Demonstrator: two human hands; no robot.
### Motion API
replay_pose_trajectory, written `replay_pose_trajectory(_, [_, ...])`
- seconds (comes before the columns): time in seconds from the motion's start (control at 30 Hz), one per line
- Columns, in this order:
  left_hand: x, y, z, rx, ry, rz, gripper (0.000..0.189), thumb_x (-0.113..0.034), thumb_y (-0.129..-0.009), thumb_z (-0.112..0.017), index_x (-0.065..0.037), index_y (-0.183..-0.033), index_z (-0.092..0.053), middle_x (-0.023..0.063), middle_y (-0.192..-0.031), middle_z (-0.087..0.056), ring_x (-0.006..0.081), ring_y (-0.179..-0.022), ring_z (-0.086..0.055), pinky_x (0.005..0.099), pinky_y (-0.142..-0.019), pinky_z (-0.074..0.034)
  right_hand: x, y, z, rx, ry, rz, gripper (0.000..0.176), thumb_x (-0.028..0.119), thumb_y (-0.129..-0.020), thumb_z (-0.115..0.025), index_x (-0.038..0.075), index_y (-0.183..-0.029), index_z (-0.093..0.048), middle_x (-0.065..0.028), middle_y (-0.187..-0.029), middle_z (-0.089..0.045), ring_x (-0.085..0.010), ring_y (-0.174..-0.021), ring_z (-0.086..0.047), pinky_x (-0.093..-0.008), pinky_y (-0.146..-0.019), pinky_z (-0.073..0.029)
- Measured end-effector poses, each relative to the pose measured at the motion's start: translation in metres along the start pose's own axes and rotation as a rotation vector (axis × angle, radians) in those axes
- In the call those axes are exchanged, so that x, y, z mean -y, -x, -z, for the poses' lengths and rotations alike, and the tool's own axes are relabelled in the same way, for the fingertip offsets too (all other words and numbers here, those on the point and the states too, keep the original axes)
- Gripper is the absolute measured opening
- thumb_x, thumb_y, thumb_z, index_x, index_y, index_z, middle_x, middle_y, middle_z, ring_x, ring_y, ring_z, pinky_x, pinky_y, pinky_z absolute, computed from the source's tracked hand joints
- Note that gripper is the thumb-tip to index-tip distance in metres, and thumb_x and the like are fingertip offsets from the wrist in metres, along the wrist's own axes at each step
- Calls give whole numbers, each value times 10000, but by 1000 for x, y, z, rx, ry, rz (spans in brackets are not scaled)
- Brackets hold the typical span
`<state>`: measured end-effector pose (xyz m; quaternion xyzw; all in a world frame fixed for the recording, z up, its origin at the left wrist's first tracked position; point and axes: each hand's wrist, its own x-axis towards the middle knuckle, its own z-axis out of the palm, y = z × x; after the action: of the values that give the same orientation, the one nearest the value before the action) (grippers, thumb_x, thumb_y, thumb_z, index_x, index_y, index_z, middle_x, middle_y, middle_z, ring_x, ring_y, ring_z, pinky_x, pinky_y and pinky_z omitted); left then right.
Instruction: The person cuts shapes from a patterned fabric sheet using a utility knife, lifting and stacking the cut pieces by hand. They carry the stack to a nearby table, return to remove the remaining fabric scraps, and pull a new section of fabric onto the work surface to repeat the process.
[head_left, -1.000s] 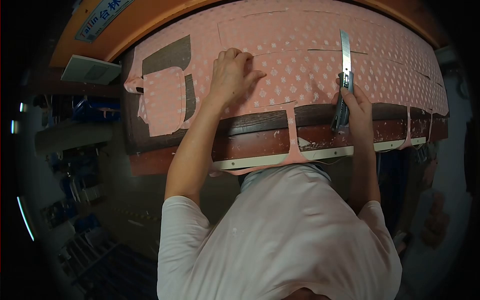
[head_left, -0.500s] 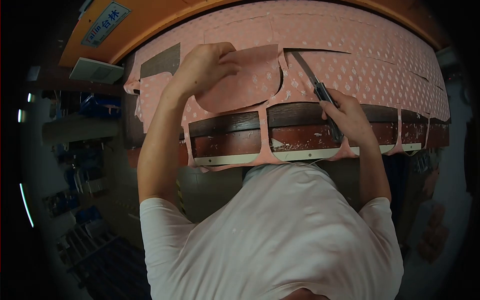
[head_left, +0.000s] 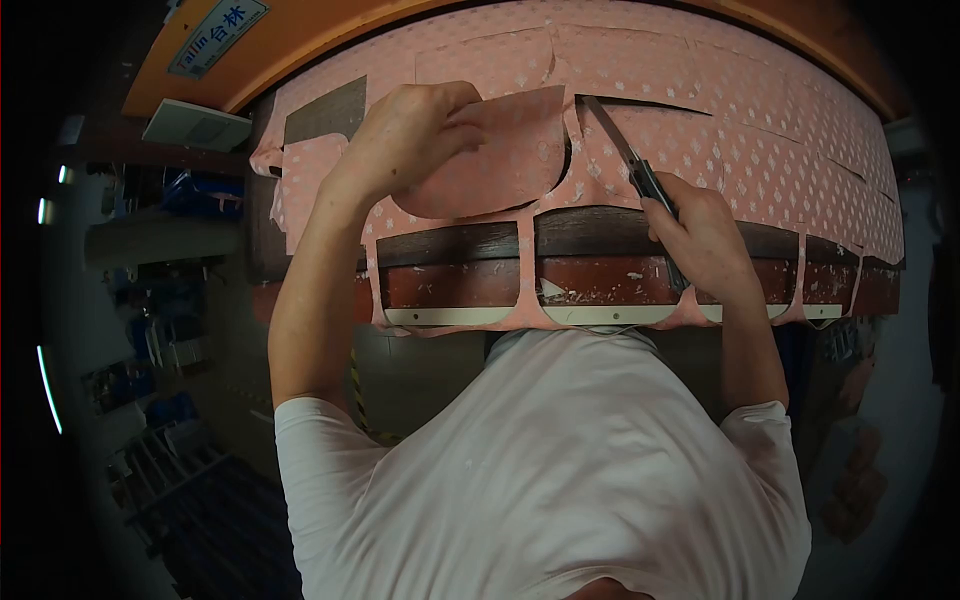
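My right hand [head_left: 704, 235] is wrapped around the dark handle of a utility knife [head_left: 643, 180]. Its long blade points up and to the left, with the tip at the left end of a slit in the pink patterned sheet [head_left: 640, 65]. At left, my left hand [head_left: 422, 135] has curled fingers on a cut-out pink panel [head_left: 500, 165], near its upper left part. The panel has rounded lower corners and looks slightly raised from the sheet, with a dark gap along its right side. My thumb is hidden.
Narrow pink strips [head_left: 527, 265] hang between cut openings along the near edge, over a dark red table side [head_left: 450, 286] with scattered scraps. A pale metal rail [head_left: 455, 316] runs below. An orange machine frame [head_left: 290, 50] with a label borders the far side.
The view has shifted slightly. Both hands keep nearly the same places, the left on the panel and the right holding the knife at the slit.
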<state>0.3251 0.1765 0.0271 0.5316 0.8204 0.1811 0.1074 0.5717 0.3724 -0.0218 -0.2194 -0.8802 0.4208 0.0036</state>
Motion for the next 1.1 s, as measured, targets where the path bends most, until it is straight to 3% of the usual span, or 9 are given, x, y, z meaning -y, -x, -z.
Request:
replay_pose_trajectory(0.17, [-3,-3,1,-5,-59,-23,239,-160,-789,-739,-26,-970,-656,180,-754,-643,354,-718,-620,415,-675,-493,-12,-30,-14,46,90,127,287,210,-918,-510,-66,-905,-587,-213,-655,-582,-373,-639,-606,-461,-648,-475])
replay_pose_trajectory(0.27, [-8,-1,11,6,-80,-4,258,-171,-788,-741,-39,-1001,-680,178,-782,-675,365,-758,-653,422,-692,-505,-6,-24,-16,223,-57,43,295,224,-909,-520,-61,-894,-597,-189,-647,-596,-340,-631,-619,-442,-651,-486])
replay_pose_trajectory(0.37, [-8,7,15,-19,-56,11,242,-169,-792,-737,-42,-992,-686,170,-778,-679,355,-742,-653,413,-681,-506,-10,-16,-17,225,-130,-16,283,222,-922,-530,-48,-893,-609,-132,-672,-637,-263,-621,-635,-413,-638,-491])
replay_pose_trajectory(0.4, [-7,9,15,-34,-46,13,234,-166,-794,-734,-43,-988,-688,166,-776,-681,351,-736,-654,410,-677,-507,-12,-15,-19,261,-227,-60,271,217,-932,-531,-40,-907,-614,-115,-685,-644,-230,-619,-632,-387,-621,-490])
replay_pose_trajectory(0.5, [-7,13,18,-58,-22,-41,167,-124,-824,-726,-17,-937,-664,121,-713,-630,198,-623,-587,335,-611,-474,-19,-4,-34,385,-571,-226,238,199,-961,-530,-18,-964,-627,-74,-723,-663,-140,-618,-618,-307,-573,-482])
replay_pose_trajectory(0.6, [-6,16,16,-90,45,-99,134,-98,-838,-708,-20,-942,-672,108,-735,-650,208,-653,-613,328,-634,-490,-15,8,-47,471,-1066,-364,250,187,-982,-529,-7,-1106,-626,-73,-748,-666,-83,-615,-599,-222,-524,-463])
replay_pose_trajectory(0.87, [-18,17,26,-43,-38,-106,148,-87,-830,-693,-28,-966,-690,107,-813,-684,235,-753,-669,330,-696,-519,-5,17,-65,535,-1144,-318,260,184,-987,-517,-17,-1125,-610,-66,-820,-658,-118,-721,-650,-256,-601,-513])
replay_pose_trajectory(1.07, [-15,19,28,-65,-6,-70,156,-94,-827,-707,-23,-965,-689,104,-814,-689,224,-752,-672,327,-680,-515,4,19,-62,545,-1065,-345,242,177,-984,-522,-12,-1104,-614,-62,-800,-648,-109,-695,-633,-245,-587,-502])
replay_pose_trajectory(1.1, [-13,22,28,-82,28,-53,158,-93,-824,-715,-23,-963,-688,104,-811,-688,217,-747,-671,323,-673,-513,2,19,-64,532,-1046,-324,286,187,-994,-525,-20,-1176,-600,-65,-729,-645,-98,-618,-616,-224,-533,-474])
